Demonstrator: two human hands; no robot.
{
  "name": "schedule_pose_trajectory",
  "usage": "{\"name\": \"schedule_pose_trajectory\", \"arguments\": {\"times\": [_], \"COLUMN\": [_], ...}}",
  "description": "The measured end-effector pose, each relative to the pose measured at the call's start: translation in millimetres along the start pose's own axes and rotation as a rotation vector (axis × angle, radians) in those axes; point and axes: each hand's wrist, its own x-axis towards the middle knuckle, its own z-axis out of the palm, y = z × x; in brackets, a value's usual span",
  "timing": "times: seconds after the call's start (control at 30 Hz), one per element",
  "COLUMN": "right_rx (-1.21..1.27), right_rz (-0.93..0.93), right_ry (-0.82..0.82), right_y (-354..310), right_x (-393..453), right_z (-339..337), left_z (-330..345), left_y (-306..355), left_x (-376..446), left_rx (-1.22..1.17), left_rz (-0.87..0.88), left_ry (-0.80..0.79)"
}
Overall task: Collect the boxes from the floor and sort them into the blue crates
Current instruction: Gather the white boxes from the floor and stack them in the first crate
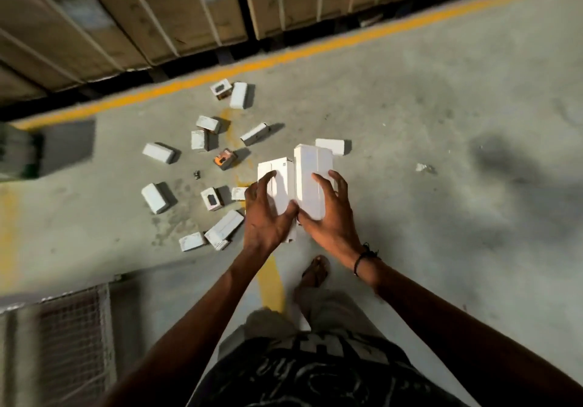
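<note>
We observe both hands raised above the concrete floor, each gripping white boxes held side by side and touching. The left hand curls its fingers over the top face of the lower white box; the right hand spreads its fingers and clamps them over the taller white box, with the two thumbs meeting at the seam between the boxes. At least one further box edge shows beneath the left palm; we cannot tell how many boxes the stack contains. A dark cord bracelet sits on the right wrist. Beyond the hands, the loose boxes lie scattered on the floor between the yellow floor line and the person. Most are white; one orange-and-black box lies near the middle of the group, and one white box lies just behind the held pair. Large strapped cardboard cartons stand past the yellow line. A wire-mesh panel occupies the lower left corner. A sandalled foot shows below the hands. No blue crate can be identified with confidence.
</note>
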Motion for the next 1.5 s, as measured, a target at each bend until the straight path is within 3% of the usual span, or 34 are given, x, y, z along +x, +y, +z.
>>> {"name": "schedule_pose_trajectory", "arguments": {"times": [0.17,0.43,0.77,1.23,1.5], "right_rx": [0.051,0.072,0.146,0.328,0.410], "right_rz": [-0.247,-0.544,-0.876,-1.361,-1.572], "right_ry": [-0.119,-0.340,-0.759,-1.314,-1.525], "right_y": [-78,-173,-284,-440,-495], "right_x": [-39,-153,-325,-521,-636], "right_z": [7,57,140,298,352], "left_z": [-82,-172,-258,-369,-410], "left_y": [-2,-57,-117,-185,-208], "left_x": [-75,-238,-454,-651,-732], "left_rx": [-0.064,-0.209,-0.219,0.025,0.157], "left_rz": [-0.009,-0.169,-0.393,-0.786,-0.931], "left_ry": [0.284,0.610,1.114,1.849,2.090]}}
